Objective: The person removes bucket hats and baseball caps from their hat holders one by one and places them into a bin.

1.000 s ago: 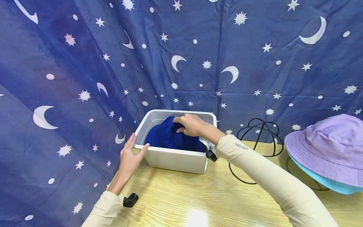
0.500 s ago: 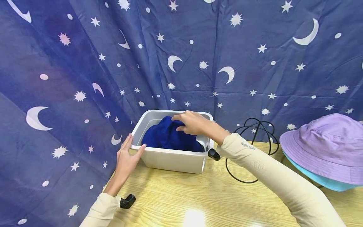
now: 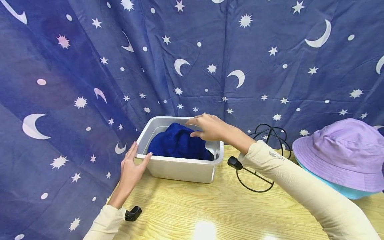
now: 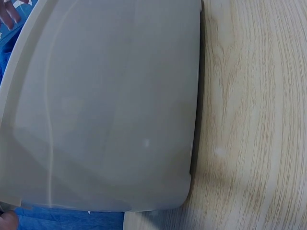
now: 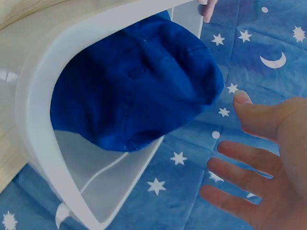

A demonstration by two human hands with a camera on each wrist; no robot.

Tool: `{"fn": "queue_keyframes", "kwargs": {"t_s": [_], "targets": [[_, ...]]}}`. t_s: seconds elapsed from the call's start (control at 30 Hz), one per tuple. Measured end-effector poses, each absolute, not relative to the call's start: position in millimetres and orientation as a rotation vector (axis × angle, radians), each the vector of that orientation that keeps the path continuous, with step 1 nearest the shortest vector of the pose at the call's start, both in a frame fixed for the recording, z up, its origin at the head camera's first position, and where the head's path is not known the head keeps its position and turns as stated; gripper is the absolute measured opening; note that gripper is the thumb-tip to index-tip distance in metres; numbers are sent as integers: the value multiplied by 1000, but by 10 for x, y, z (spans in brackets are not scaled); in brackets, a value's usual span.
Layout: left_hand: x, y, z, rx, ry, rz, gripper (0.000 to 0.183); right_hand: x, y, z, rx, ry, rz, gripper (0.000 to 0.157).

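Observation:
A dark blue cloth hat (image 3: 180, 141) lies in a white plastic bin (image 3: 180, 170), its seamed crown rounded upward in the right wrist view. Over the bin's right part is my right hand (image 3: 211, 128), fingers extended and thumb spread; the right wrist view shows it apart from the hat, with nothing in the palm. My left hand (image 3: 132, 166) rests on the bin's front left corner, the straight fingers along the left rim and the thumb on the front rim. The left wrist view is filled mostly by the bin's outer wall (image 4: 120, 105).
A lilac bucket hat (image 3: 342, 151) sits over a turquoise one (image 3: 345, 190) at the right of the wooden table (image 3: 177, 206). Between the bin and these hats stands a black wire frame (image 3: 255, 190). A blue star-and-moon curtain (image 3: 210, 56) hangs close behind the bin.
My right hand has drawn back to the right and slightly up, away from the blue hat. My left hand stays on the bin's corner. The head view has shifted slightly right.

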State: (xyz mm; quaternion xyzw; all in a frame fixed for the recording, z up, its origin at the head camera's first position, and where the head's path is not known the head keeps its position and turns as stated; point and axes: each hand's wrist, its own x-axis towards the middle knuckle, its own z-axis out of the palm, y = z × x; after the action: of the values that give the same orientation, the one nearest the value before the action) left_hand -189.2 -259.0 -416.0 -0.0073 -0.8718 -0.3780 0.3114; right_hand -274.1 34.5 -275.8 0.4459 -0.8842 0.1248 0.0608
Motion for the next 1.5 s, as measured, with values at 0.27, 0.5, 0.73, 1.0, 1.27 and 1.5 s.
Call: {"fn": "queue_keyframes", "kwargs": {"t_s": [0.27, 0.5, 0.73, 1.0, 1.27, 1.5], "targets": [[-1865, -2596, -4153, -9, -2315, -1021, 73, -2686, 519, -2678, 1311, -2661, 408, 38], [-1860, -2593, -4160, -22, -2297, -1001, 72, -2646, 687, -2617, 1273, -2689, 412, 40], [-1862, -2582, -4159, -28, -2293, -998, 72, -2613, 869, -2569, 1255, -2672, 437, 40], [-1861, -2564, -4174, -29, -2298, -996, 72, -2579, 1055, -2529, 1223, -2642, 429, 39], [-1877, -2560, -4179, -33, -2297, -998, 72, -2531, 1213, -2448, 1182, -2643, 426, 39], [-1893, -2584, -4181, -31, -2297, -996, 72, -2490, 1404, -2417, 1145, -2635, 465, 40]]}}
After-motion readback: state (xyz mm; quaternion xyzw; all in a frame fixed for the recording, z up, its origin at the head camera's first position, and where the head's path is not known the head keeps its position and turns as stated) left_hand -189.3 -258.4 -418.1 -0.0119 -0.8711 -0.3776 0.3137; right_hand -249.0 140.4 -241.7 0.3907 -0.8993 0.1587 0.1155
